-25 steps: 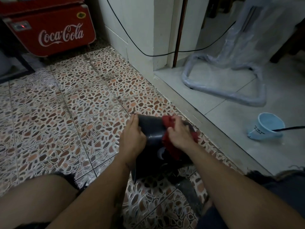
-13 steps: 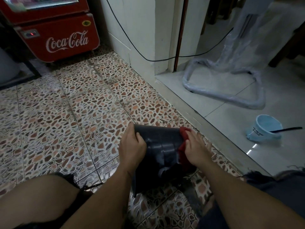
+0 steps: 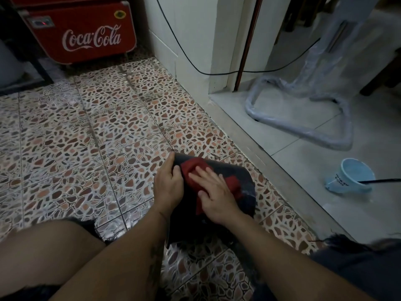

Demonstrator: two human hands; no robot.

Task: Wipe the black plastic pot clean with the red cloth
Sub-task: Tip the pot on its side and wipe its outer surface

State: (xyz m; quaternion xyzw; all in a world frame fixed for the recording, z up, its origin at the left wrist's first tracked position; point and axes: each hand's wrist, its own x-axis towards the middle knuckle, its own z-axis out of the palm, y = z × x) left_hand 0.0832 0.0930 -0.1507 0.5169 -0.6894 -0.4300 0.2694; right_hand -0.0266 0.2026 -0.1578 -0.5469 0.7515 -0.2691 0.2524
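The black plastic pot point(image 3: 243, 177) lies on its side on the patterned floor between my knees. My left hand point(image 3: 168, 185) grips its left edge, thumb over the rim. The red cloth point(image 3: 192, 170) is spread over the pot's upper side. My right hand point(image 3: 213, 192) presses flat on the cloth with fingers stretched toward the far-left rim. The pot's lower part is hidden under my hands and forearms.
A red Coca-Cola cooler point(image 3: 82, 33) stands at the far left. A raised grey sill point(image 3: 258, 148) runs diagonally to the right of the pot. Beyond it lie a light blue cup point(image 3: 349, 177) on its side and a plastic-wrapped stand point(image 3: 303, 118).
My right hand has slid the red cloth from the pot's right end across its top to the left, near my left hand. The left hand has kept its hold.
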